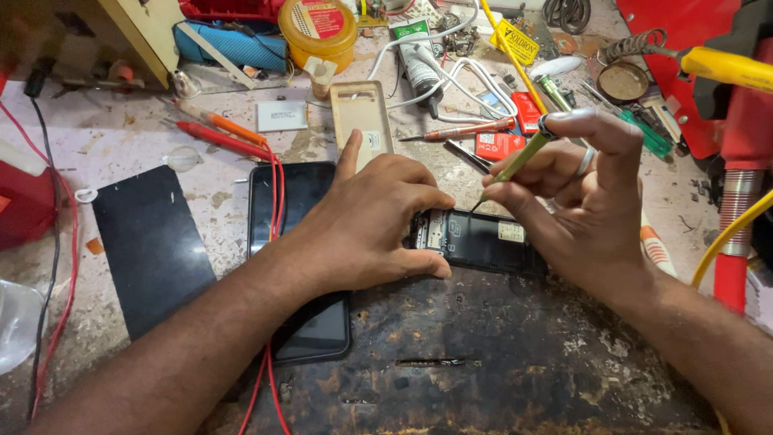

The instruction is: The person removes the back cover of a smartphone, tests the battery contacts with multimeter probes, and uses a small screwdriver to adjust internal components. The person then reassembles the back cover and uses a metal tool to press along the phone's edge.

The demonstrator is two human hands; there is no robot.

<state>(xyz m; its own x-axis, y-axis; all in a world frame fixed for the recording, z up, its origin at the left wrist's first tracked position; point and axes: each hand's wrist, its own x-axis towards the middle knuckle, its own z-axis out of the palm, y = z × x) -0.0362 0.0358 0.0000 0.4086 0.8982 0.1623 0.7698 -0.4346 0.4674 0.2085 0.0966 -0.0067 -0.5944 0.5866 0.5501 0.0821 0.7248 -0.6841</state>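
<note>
1. The opened phone (475,242) lies back-up on the dark worn mat (499,354), with its internals exposed. All positions below refer to this phone.
2. The left hand (366,221) is closed over the phone's left end, thumb and fingers pinching its edges, index finger extended away from the person.
3. The right hand (584,185) is closed on a green screwdriver (515,161) in a pen-type grip. The tip meets the phone's upper edge near its middle.
4. Left of the phone lie a second phone (302,242), screen up, and a black panel (149,246). Red probe leads (274,201) cross the second phone.
5. Beyond the phone lie a beige case (360,117) and a red screwdriver (467,130).
6. Risk: a slipping tip would likely gouge the board. Probable causes are a tilted shaft or a loosened left-hand pinch.
</note>
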